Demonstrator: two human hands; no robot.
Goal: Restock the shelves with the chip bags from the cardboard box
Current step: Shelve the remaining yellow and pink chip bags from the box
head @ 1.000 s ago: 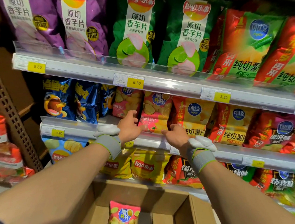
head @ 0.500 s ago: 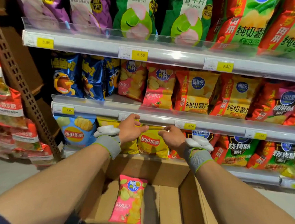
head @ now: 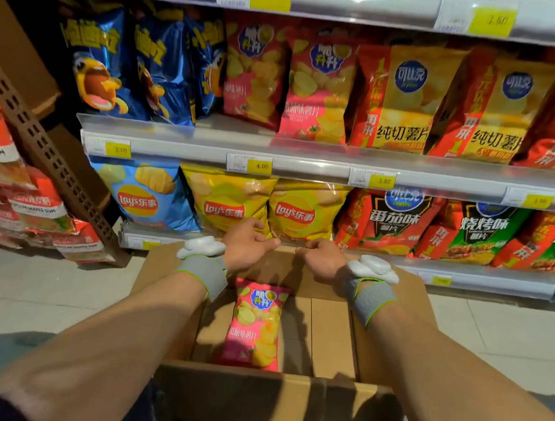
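An open cardboard box stands on the floor below me. One pink chip bag lies flat on its bottom. My left hand hovers over the box's far edge with fingers loosely curled, holding nothing. My right hand hangs beside it, also empty, fingers bent downward. Both hands are above and beyond the pink bag, apart from it. On the middle shelf two matching pink bags stand upright.
The lower shelf holds blue and yellow Lay's bags right behind my hands. Red and green bags fill the right side. A brown perforated rack with red snack packs leans at the left. Grey floor tiles surround the box.
My view has tilted down and both hands have dropped from the middle shelf edge to just above the box's far edge. The pink bag in the box has not moved.
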